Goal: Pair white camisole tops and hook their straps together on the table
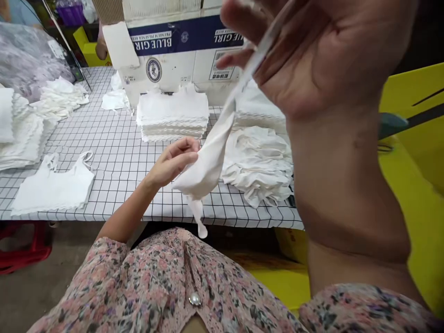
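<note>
1. The person's left hand point(175, 162) is clenched in a pinch on a white camisole point(210, 159), at about 6 o'clock on the tabletop point(121, 148), seen from the person's place.
2. The right hand point(312, 55) is lifted high, at about 2 o'clock. A thin strap point(258, 53) of the camisole runs up to it, but I cannot tell if the hand truly grasps this strap.
3. The camisole is hanging in the air between both hands, above the tabletop edge, and a short end falls below it.
4. Looking done: a neat folded stack point(172, 113) at 12 o'clock, in front of a Blue Girl carton point(183, 41), another stack point(21, 134) at 9 o'clock, and one flat top point(52, 185) at 8 o'clock.
5. Looking not done: a loose crumpled pile point(256, 164) at 3 o'clock.
</note>
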Demonstrator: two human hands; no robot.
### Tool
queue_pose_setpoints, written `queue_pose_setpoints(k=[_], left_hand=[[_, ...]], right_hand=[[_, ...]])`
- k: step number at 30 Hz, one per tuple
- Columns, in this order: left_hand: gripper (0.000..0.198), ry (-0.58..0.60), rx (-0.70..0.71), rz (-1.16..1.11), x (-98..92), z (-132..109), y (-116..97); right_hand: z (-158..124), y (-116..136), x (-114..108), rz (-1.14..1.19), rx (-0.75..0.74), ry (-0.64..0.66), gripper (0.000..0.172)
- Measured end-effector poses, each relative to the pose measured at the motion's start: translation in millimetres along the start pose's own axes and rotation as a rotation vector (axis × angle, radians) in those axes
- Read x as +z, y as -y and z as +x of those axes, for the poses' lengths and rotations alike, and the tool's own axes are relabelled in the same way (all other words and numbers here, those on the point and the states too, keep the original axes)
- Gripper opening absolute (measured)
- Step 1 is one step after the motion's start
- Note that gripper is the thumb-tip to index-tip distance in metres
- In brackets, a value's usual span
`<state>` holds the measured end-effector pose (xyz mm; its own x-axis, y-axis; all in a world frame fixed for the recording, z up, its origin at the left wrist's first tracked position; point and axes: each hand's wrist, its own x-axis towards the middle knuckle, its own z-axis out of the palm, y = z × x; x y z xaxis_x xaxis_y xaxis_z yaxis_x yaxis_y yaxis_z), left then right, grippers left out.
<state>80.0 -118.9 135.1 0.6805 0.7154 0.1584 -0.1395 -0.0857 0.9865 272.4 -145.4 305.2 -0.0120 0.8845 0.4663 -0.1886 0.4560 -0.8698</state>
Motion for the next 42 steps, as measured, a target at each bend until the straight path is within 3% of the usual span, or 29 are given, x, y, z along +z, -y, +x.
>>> queue_pose_setpoints(k=[2,4,7,9,10,13,15,18,22,26,30,33,36,39,42], left_hand=[[0.049,0.001,-0.111,-0.018,-13.2,-8.5,18.7],[0.051,-0.048,-0.215,-0.001,-28.6,-12.0,48.2],[0.026,-0.322,-0.256,0.163,-52.8,-20.0,97.0],[0.023,-0.462,-0.234,0.309,-66.4,-33.2,119.3],[0.024,-0.490,-0.224,0.360,-71.1,-41.6,125.8],[0.024,-0.448,-0.209,0.456,-73.2,-65.1,131.0],[0.023,-0.412,-0.183,0.543,-65.0,-72.9,130.1],[0.032,-0.366,-0.147,0.741,-48.2,-72.2,130.9],[0.034,-0.301,-0.187,0.948,-41.4,-67.0,134.0],[0.029,-0.352,-0.228,0.796,-50.8,-71.5,132.3],[0.009,-0.433,-0.124,0.875,-42.0,-83.5,125.8],[0.029,-0.368,-0.129,1.078,-22.5,-94.8,121.5],[0.020,-0.308,-0.214,1.160,-9.5,-102.6,119.7],[0.010,-0.364,-0.263,1.017,-11.7,-105.4,118.3],[0.007,-0.483,-0.307,0.582,-22.4,-106.5,114.9]], right_hand=[[-0.3,-40.6,-15.2,0.064,0.035,-0.053,0.043],[-6.9,-91.9,-36.6,-0.016,0.146,-0.152,0.026],[-43.8,-163.7,-68.8,-0.447,0.331,-0.292,0.017],[-86.0,-192.4,-80.4,-0.718,0.292,-0.192,0.011],[-109.1,-200.5,-81.4,-0.783,0.312,-0.065,0.012],[-168.1,-212.6,-64.4,-0.917,0.289,0.224,0.018],[-188.2,-223.0,-43.3,-1.073,0.239,0.287,0.026],[-187.6,-247.5,-19.4,-1.252,0.247,0.309,0.026],[-169.4,-270.6,-26.4,-1.059,0.260,0.164,0.015],[-171.7,-272.6,-55.7,-0.957,0.222,-0.067,0.016],[-187.0,-274.9,-70.0,-1.041,0.281,-0.118,0.016],[-194.4,-277.5,-68.5,-1.060,0.307,-0.119,0.017],[-195.8,-277.0,-67.8,-1.075,0.319,-0.156,0.017],[-195.7,-276.1,-73.5,-1.086,0.324,-0.197,0.017],[-197.2,-278.4,-82.1,-1.094,0.308,-0.204,0.015]])
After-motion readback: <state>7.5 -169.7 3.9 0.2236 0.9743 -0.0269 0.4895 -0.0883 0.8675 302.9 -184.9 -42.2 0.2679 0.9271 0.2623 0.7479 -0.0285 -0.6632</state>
